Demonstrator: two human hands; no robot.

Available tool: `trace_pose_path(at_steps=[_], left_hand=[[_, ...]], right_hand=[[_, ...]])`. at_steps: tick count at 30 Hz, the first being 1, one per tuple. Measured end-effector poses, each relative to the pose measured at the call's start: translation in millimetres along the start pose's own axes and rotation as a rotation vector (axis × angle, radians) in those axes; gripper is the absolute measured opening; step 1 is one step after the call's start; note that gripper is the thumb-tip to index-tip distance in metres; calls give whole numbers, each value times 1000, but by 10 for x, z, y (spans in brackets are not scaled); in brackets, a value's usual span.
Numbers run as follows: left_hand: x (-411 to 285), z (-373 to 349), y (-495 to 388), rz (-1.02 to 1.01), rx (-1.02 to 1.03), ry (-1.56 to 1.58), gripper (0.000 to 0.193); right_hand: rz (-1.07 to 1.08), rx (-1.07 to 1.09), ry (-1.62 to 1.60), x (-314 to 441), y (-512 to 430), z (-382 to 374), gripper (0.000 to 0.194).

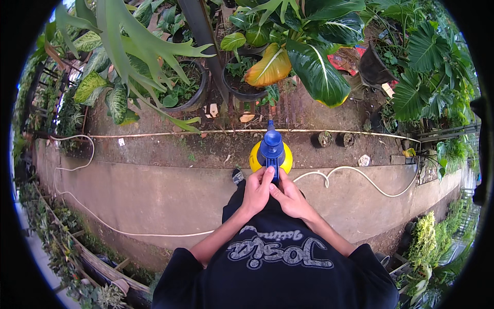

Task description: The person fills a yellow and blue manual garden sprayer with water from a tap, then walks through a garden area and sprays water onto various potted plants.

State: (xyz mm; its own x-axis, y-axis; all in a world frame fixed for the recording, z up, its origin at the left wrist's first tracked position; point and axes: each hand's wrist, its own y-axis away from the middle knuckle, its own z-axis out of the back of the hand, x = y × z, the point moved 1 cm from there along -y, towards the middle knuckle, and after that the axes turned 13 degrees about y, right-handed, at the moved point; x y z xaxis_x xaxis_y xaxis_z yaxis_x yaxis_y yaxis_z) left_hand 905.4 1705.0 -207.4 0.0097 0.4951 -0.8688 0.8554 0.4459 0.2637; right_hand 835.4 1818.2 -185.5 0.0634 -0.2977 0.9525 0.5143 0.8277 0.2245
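A yellow pump sprayer (255,156) with a blue pump head (272,140) is held out in front of my body, its blue nozzle (270,124) pointing away from me. My left hand (256,192) wraps the near side of the sprayer's blue handle (273,162), thumb lying along its top. From the other side my right hand (290,197) closes on the same handle, its thumb meeting the left hand. The fingers beneath are hidden. Just beyond the nozzle are potted plants, among them a broad leaf turning yellow-orange (269,65).
A pale hose (131,234) snakes across the concrete path (154,201). A thin pipe (170,133) runs along the soil. Black pots (189,101) stand behind it, beside a dark metal post (206,42). Long staghorn fern fronds (154,54) hang at upper left.
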Motion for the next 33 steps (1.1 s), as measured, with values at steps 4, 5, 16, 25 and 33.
trace_pose_path(at_steps=[4,5,16,25,33], left_hand=[[-25,69,80,-48,81,13,37],[-31,95,95,-20,105,-16,39],[-25,224,296,-49,9,-30,19],[-107,377,345,8,132,57,22],[-353,395,186,-116,436,10,39]], right_hand=[[5,169,130,219,82,104,72],[70,216,284,330,130,175,71],[342,-130,1063,1332,-271,456,50],[486,-207,1214,1361,-778,174,29],[604,-326,1027,1908,-780,295,21]])
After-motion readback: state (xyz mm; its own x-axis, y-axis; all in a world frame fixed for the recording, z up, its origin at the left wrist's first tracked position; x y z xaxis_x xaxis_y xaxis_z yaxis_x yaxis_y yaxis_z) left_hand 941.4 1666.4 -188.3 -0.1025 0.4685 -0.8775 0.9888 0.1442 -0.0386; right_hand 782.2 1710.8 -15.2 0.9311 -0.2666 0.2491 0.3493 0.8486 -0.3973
